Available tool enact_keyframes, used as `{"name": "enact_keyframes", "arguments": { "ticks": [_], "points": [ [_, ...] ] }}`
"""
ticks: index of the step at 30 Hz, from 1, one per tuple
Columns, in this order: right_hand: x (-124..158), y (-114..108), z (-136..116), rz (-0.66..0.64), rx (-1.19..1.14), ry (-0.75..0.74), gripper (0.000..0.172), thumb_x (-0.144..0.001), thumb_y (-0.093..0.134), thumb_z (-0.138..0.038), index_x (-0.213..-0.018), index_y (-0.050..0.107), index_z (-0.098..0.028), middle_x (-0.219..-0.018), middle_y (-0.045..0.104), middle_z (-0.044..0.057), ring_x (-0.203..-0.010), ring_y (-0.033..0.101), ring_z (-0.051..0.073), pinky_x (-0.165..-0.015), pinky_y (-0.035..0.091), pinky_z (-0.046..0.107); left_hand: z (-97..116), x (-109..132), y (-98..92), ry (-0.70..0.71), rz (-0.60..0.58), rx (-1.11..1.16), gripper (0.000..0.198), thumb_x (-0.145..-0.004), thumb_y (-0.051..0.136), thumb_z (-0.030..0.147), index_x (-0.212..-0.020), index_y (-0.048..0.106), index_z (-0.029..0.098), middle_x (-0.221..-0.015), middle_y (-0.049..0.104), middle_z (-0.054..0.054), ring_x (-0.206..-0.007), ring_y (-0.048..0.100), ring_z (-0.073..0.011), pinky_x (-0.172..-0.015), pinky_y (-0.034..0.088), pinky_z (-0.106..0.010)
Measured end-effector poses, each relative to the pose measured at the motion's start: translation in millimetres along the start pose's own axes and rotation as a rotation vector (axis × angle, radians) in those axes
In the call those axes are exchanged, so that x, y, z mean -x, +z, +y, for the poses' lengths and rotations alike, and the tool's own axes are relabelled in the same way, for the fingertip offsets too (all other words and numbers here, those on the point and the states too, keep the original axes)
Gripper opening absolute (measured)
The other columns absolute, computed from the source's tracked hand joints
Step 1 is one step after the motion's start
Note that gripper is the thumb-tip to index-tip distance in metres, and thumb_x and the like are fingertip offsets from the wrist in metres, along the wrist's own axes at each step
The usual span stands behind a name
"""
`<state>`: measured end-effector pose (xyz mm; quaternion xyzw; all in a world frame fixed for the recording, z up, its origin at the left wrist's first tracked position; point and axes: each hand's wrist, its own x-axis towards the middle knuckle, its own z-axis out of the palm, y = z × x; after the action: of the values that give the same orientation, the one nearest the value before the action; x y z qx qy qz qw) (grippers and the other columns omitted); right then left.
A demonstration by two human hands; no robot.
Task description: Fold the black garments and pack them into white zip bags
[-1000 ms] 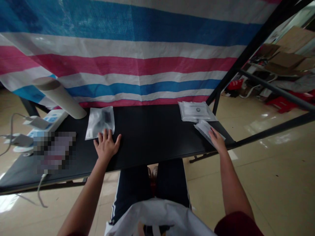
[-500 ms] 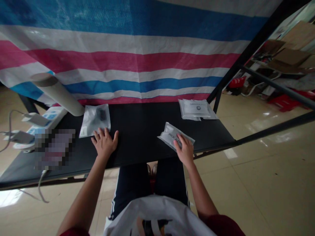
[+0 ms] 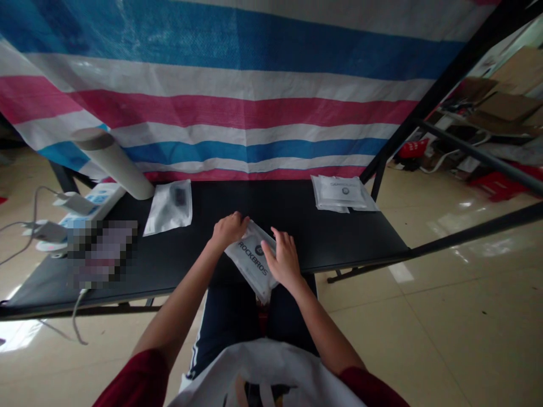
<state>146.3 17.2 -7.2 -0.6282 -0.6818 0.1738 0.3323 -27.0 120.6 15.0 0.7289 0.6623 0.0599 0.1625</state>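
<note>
A translucent white ROCKBROS bag (image 3: 253, 261) lies tilted over the front edge of the black table (image 3: 203, 209), its lower corner above my lap. My left hand (image 3: 230, 230) is closed on its upper left corner. Against its right side rests my right hand (image 3: 284, 259), with thumb and fingers apart. Another translucent bag (image 3: 169, 208) with a small dark item inside lies on the left of the table. Several similar white bags (image 3: 343, 194) are piled at the back right.
At the back left a pale cylinder (image 3: 116, 167) leans beside a power strip (image 3: 95, 209) with plugged-in chargers. A blurred-out device (image 3: 106, 251) with a cable lies in front. A striped sheet (image 3: 246, 113) hangs behind; a dark metal frame (image 3: 407, 124) rises at the right.
My left hand has left the bag on the left and moved right to the ROCKBROS bag. That bag has moved left and toward me and turned, with my right hand beside it.
</note>
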Motion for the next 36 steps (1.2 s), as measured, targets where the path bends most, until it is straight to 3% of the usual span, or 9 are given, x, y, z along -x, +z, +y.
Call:
{"name": "enact_keyframes", "arguments": {
  "ticks": [5,9,14,18,22,26,31,34,36],
  "points": [
    [-65,13,18,-0.126,-0.189,0.128,0.036,-0.097,0.044,-0.039,-0.122,0.059,-0.017,-0.101,0.07,0.009,-0.087,0.065,0.02,-0.08,0.047,0.029,8,-3,20.3,0.125,-0.072,-0.008,0.038,-0.098,0.03,0.036,-0.099,0.064,0.018,-0.099,0.073,-0.013,-0.097,0.069,-0.027,-0.076,0.048,-0.031],
    [-89,25,19,-0.238,-0.131,0.05,0.032,-0.096,0.047,-0.039,-0.086,0.069,-0.018,-0.079,0.071,0.006,-0.073,0.063,0.018,-0.066,0.039,0.025,12,5,20.7,0.22,-0.037,0.027,0.036,-0.1,0.026,0.034,-0.104,0.06,0.022,-0.094,0.073,-0.008,-0.091,0.07,-0.0217,-0.072,0.046,-0.027],
    [-73,23,24,-0.24,-0.169,0.019,0.041,-0.093,0.048,-0.04,-0.063,0.061,-0.017,-0.059,0.06,0.0,-0.058,0.052,0.013,-0.056,0.029,0.023,6,3,14.8,0.192,-0.003,-0.009,0.04,-0.099,0.027,0.043,-0.107,0.062,0.025,-0.091,0.072,-0.008,-0.087,0.069,-0.0246,-0.069,0.045,-0.029],
    [-18,13,40,-0.251,-0.269,0.066,0.049,-0.092,0.046,-0.048,-0.054,0.054,-0.018,-0.05,0.051,-0.001,-0.05,0.048,0.012,-0.051,0.028,0.024,1,-8,10.6,0.151,0.003,-0.046,0.04,-0.098,0.03,0.046,-0.112,0.063,0.027,-0.097,0.072,-0.008,-0.089,0.069,-0.0251,-0.071,0.046,-0.03],
    [46,3,51,-0.28,-0.49,0.238,0.054,-0.089,0.045,-0.062,-0.059,0.057,-0.019,-0.056,0.059,0.002,-0.052,0.057,0.016,-0.048,0.039,0.024,7,-18,12.3,0.17,0.002,-0.032,0.041,-0.098,0.031,0.046,-0.112,0.065,0.027,-0.1,0.072,-0.008,-0.091,0.068,-0.0261,-0.073,0.047,-0.032],
    [73,-2,49,-0.307,-0.64,0.389,0.055,-0.085,0.048,-0.069,-0.069,0.064,-0.019,-0.068,0.07,0.007,-0.062,0.067,0.022,-0.052,0.051,0.029,23,-25,15.2,0.193,0.003,-0.03,0.04,-0.098,0.032,0.045,-0.108,0.066,0.026,-0.098,0.071,-0.007,-0.093,0.067,-0.0254,-0.078,0.047,-0.034],
    [57,-6,49,-0.278,-0.689,0.408,0.048,-0.083,0.055,-0.065,-0.09,0.066,-0.019,-0.081,0.071,0.006,-0.067,0.068,0.021,-0.053,0.053,0.028,35,-17,8.5,0.25,0.222,-0.012,0.032,-0.096,0.042,0.041,-0.102,0.066,0.021,-0.11,0.067,-0.01,-0.11,0.055,-0.0301,-0.091,0.043,-0.043],
    [37,-5,54,-0.189,-0.74,0.399,0.048,-0.085,0.054,-0.06,-0.116,0.058,-0.023,-0.094,0.068,0.006,-0.07,0.067,0.018,-0.051,0.053,0.026,29,8,10.0,0.282,0.394,0.079,0.036,-0.095,0.044,0.045,-0.117,0.058,0.021,-0.124,0.059,-0.012,-0.117,0.049,-0.0309,-0.096,0.042,-0.046],
    [21,-1,58,-0.189,-0.737,0.371,0.044,-0.089,0.048,-0.056,-0.116,0.059,-0.022,-0.093,0.067,0.006,-0.071,0.066,0.018,-0.05,0.05,0.024,20,28,18.9,0.331,0.422,0.147,0.04,-0.095,0.043,0.044,-0.126,0.051,0.02,-0.128,0.055,-0.013,-0.12,0.048,-0.0296,-0.1,0.04,-0.046]
  ]
}}
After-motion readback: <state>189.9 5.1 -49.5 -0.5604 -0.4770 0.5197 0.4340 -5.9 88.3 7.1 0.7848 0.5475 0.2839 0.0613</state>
